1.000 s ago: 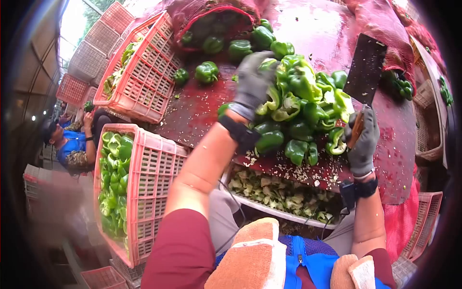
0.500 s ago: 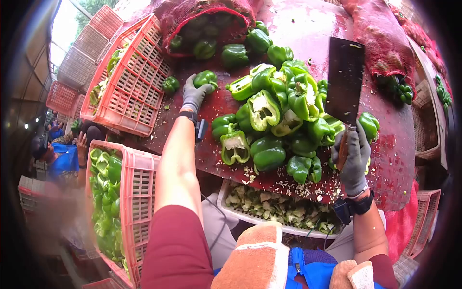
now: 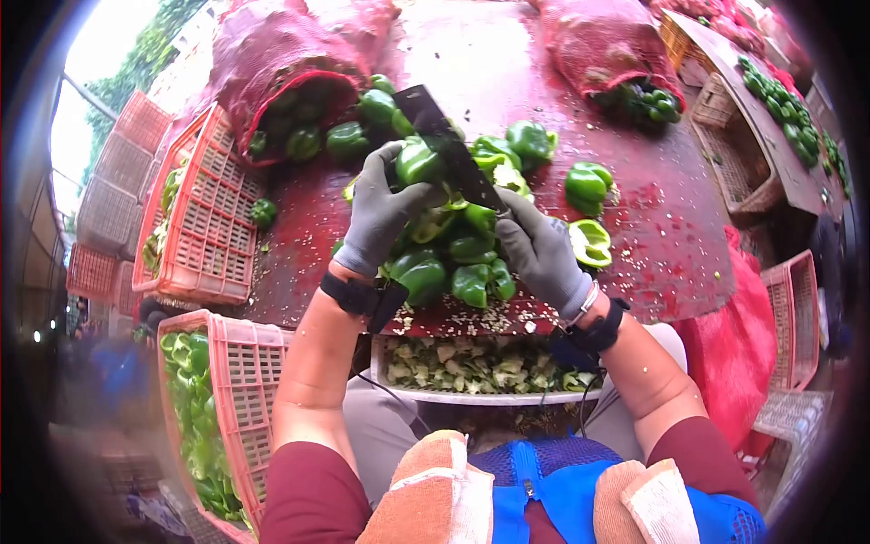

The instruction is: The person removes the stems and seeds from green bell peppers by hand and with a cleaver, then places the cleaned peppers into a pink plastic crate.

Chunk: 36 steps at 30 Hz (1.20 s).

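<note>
My left hand (image 3: pixel 385 204), in a grey glove, is wrapped round a whole green pepper (image 3: pixel 419 161) above the red table (image 3: pixel 666 254). In my gloved right hand (image 3: pixel 539 249) is the cleaver (image 3: pixel 446 145), its dark wide blade slanting up and left and lying close against the pepper's right side. The cleaver's handle is mostly hidden by my fingers. Below and behind both hands is a pile of whole and cut peppers (image 3: pixel 420 276). To the right lie a whole pepper (image 3: pixel 589 186) and a cut half (image 3: pixel 591 243) showing its pale inside.
Red mesh sacks of peppers (image 3: pixel 281 63) (image 3: pixel 603 45) lie at the table's back. A pink crate (image 3: pixel 213 218) stands on its left side, and another crate (image 3: pixel 249 363) holds cut peppers. A white tray (image 3: pixel 471 397) of scraps sits under the front edge.
My left hand has brought a pepper from the left to the middle, above the pile. The cleaver has swung left, from upright to slanted beside that pepper. The camera view has shifted.
</note>
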Available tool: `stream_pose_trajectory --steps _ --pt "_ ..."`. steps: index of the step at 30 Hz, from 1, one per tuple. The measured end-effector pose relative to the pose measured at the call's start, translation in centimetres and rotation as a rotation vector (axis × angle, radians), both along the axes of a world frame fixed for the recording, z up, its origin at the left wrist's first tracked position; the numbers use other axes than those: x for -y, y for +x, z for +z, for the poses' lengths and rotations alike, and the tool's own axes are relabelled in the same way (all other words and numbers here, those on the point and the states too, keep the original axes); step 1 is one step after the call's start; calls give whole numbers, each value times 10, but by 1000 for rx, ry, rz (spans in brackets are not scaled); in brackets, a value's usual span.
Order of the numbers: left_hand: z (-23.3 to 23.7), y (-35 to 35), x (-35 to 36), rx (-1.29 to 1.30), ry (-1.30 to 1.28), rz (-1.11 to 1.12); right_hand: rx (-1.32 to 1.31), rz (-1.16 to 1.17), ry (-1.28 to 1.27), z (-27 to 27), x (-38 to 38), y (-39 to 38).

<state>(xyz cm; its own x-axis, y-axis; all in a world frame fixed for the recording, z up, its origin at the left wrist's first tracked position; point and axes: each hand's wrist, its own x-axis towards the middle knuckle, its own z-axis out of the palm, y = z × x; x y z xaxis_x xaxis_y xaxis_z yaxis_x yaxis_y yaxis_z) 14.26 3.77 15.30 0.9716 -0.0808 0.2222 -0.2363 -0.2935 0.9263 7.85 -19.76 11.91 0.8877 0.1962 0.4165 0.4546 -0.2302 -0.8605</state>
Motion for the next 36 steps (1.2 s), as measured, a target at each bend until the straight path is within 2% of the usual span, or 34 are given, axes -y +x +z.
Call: stream_pose_trajectory --steps 2,3,5,7,8,10,11,14,16,18,19,20,22,23,24,25,26,27,28,31,32,34,36 --pt "-11 -5 15 -4 -65 -10 -69 -32 -9 -7 8 -3" --pt "-15 -6 22 17 -39 18 47 -50 51 -14 7 0" --pt "-21 -2 29 10 -66 30 -91 -21 146 -12 18 -6" --pt "-18 3 36 4 -77 24 -345 81 308 4 31 -11" --pt "-15 4 40 -13 -104 22 -250 48 294 6 34 -12" --pt "-4 9 51 -33 -160 12 -163 83 459 22 45 -19" --pt "-4 13 53 -39 -192 9 -21 33 411 30 51 -19" --pt "-6 21 64 34 -19 -25 137 -93 151 17 62 -13" --pt "2 15 81 10 -52 -74 54 -185 -114 -15 59 1" --pt "3 11 92 -26 -144 -92 -228 -214 -187 -31 61 4" --pt "4 10 98 6 -135 -119 -354 -135 132 -38 57 11" --pt "5 8 108 32 -44 -97 -657 -36 474 -42 62 8" --pt "-10 15 122 273 209 -57 -712 -52 629 -33 65 6" --pt "-23 19 127 338 261 -86 -684 -143 730 -39 64 10" --pt "-36 29 128 435 519 -148 -668 -183 710 -35 72 9" --pt "-47 31 130 413 704 -117 -675 -194 796 -43 76 14" --pt "-68 35 126 454 778 -146 -756 -170 921 -52 83 16" --pt "-51 28 125 362 838 -238 -744 -272 876 -46 83 16" --pt "-64 33 119 564 809 -218 -700 -290 871 -42 82 18" --pt "-18 42 84 617 467 -66 -515 -329 720 -33 73 22" --pt "-12 59 59 721 436 74 -475 -308 705 -31 70 21" --pt "-45 123 -18 540 439 283 -445 -321 637 -27 62 21" --pt "-67 165 -86 261 851 516 -410 -316 590 -33 55 21"
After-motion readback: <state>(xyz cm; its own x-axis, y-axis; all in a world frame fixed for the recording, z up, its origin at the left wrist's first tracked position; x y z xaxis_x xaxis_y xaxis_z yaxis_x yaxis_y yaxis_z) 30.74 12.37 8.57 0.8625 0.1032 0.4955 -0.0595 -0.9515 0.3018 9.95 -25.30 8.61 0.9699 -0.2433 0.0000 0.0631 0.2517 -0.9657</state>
